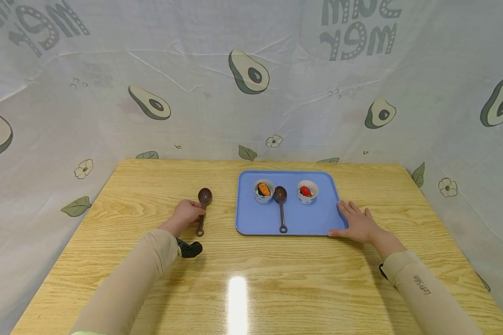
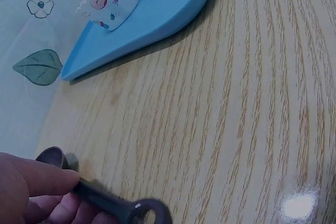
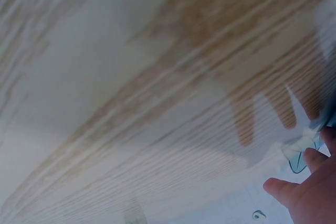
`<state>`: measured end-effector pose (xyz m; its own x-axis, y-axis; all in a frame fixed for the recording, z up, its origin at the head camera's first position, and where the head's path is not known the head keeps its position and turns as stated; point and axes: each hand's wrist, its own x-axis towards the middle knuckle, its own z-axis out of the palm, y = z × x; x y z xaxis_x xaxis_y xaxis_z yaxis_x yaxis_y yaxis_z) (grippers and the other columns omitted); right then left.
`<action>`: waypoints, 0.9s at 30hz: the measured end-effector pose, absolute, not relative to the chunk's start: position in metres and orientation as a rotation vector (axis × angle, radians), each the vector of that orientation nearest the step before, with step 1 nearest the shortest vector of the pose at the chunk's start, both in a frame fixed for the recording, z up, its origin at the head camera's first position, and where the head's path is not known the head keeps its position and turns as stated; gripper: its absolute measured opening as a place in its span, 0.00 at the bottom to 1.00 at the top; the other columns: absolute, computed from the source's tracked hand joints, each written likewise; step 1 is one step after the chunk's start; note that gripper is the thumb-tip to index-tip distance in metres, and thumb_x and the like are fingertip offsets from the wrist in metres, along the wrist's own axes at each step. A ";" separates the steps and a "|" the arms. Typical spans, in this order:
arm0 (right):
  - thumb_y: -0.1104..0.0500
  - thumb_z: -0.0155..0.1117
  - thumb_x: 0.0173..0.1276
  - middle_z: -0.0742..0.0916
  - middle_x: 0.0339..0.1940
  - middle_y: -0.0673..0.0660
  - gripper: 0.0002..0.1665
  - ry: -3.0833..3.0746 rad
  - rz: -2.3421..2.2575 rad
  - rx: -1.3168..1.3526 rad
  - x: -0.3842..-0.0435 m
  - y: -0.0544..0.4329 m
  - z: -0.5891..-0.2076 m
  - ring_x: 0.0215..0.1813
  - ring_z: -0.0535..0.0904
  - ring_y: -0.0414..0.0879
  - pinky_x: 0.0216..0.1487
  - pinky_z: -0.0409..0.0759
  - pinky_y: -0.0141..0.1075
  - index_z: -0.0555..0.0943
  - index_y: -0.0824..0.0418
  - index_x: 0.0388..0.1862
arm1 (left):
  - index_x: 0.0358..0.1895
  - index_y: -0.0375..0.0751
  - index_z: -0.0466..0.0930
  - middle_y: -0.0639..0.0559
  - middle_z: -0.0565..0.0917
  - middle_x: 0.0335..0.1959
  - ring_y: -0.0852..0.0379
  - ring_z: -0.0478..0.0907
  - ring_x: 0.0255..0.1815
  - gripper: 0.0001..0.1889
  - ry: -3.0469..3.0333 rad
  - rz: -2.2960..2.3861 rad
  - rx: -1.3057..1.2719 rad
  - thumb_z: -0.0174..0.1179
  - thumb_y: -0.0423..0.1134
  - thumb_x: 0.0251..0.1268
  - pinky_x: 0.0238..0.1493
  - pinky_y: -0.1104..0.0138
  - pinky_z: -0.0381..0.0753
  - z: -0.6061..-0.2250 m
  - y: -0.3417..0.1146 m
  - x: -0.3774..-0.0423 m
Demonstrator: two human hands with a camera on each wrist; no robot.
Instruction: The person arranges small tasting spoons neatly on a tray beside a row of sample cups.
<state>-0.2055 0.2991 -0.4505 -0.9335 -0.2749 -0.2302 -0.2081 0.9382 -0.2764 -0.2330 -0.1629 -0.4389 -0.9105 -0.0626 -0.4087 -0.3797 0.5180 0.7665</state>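
My left hand pinches the handle of a dark brown spoon with a round bowl, left of a blue tray. The left wrist view shows thumb and fingers on the handle, the ringed end pointing away from the hand. At the tray's lower right corner, my right hand rests against the rim with fingers spread. In the right wrist view only part of that hand shows. On the tray lies a second brown spoon between two small patterned cups.
The left cup holds an orange and black piece; the right cup holds a red piece. Everything stands on a wood-grain table. A pale avocado-print cloth hangs behind and at both sides.
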 end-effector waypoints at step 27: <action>0.28 0.61 0.52 0.54 0.74 0.72 0.67 2.817 -0.389 -0.369 -0.206 0.304 -0.454 0.73 0.46 0.69 0.65 0.38 0.72 0.47 0.71 0.73 | 0.61 0.26 0.65 0.45 0.73 0.46 0.62 0.73 0.33 0.20 2.173 1.584 -0.412 0.49 0.31 0.69 0.32 0.74 0.80 -0.429 -0.162 -0.231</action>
<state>-0.2062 0.3038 -0.4541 -0.9302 -0.2850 -0.2312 -0.2117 0.9313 -0.2963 -0.2312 -0.1615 -0.4292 -0.8687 0.0066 -0.4953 -0.4696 0.3075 0.8276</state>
